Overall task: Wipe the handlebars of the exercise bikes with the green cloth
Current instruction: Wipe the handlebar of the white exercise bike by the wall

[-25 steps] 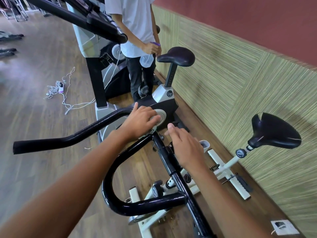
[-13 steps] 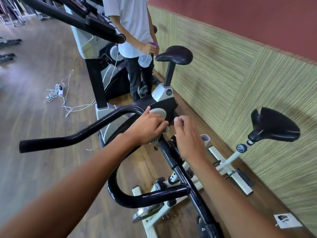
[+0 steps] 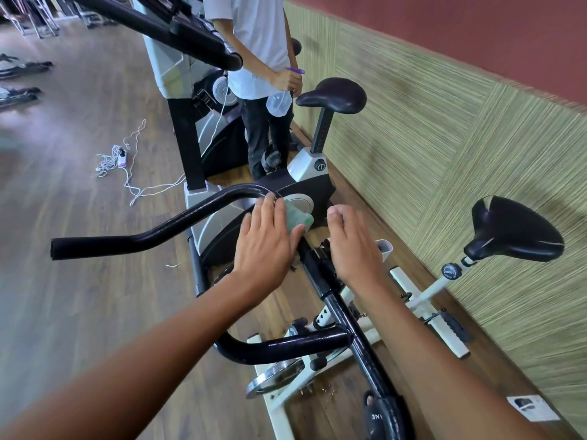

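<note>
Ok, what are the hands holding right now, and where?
Left hand pins the green cloth by its near edge onto the handlebar; right hand curled, grip unclear.

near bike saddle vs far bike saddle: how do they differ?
The near saddle sits on a white post; the far saddle sits on a black post with holes. The near saddle shows a pale worn patch at one end; the far saddle looks intact. Both are black.
</note>
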`<state>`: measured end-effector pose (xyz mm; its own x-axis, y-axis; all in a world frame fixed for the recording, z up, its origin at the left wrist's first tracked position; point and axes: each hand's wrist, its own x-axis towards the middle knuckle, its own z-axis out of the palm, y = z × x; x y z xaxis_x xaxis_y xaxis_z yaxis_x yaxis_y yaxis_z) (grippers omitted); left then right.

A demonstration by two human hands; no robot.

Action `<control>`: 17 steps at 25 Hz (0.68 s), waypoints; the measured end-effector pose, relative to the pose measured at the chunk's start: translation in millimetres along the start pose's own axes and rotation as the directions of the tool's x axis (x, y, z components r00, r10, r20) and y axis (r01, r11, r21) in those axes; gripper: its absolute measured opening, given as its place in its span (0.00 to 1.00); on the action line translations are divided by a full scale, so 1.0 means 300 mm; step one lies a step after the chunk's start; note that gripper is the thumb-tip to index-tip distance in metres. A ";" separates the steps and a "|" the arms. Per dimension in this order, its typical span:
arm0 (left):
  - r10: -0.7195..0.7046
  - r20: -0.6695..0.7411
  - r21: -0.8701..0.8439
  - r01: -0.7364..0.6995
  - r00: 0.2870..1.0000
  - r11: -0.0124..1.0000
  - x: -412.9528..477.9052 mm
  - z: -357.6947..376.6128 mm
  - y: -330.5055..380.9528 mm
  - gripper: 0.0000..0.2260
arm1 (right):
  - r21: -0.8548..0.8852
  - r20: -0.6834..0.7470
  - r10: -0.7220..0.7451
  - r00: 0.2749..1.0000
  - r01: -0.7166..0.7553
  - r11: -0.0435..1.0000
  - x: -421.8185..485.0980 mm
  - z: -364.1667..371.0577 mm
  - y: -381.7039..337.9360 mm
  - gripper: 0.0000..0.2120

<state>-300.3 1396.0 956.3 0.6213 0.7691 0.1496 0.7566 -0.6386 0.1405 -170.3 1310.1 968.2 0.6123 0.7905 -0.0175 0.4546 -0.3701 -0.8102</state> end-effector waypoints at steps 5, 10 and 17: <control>-0.098 0.006 -0.009 0.098 0.995 0.995 -0.006 -0.011 0.025 0.23 | -0.008 -0.013 0.005 1.000 -0.005 1.000 0.005 0.006 0.002 0.18; 0.287 0.111 -0.053 -0.282 0.952 0.958 -0.005 -0.028 -0.072 0.26 | -0.002 -0.012 0.010 1.000 -0.010 1.000 0.007 0.008 0.010 0.19; 0.583 0.168 0.127 -0.604 0.795 0.787 -0.039 -0.025 -0.228 0.25 | -0.045 0.001 0.007 1.000 -0.007 0.999 0.013 0.019 0.008 0.24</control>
<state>-360.7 1430.4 952.2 0.9691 0.2440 0.0362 0.2465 -0.9635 -0.1042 -170.5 1315.1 962.9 0.6145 0.7886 -0.0239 0.4788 -0.3969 -0.7831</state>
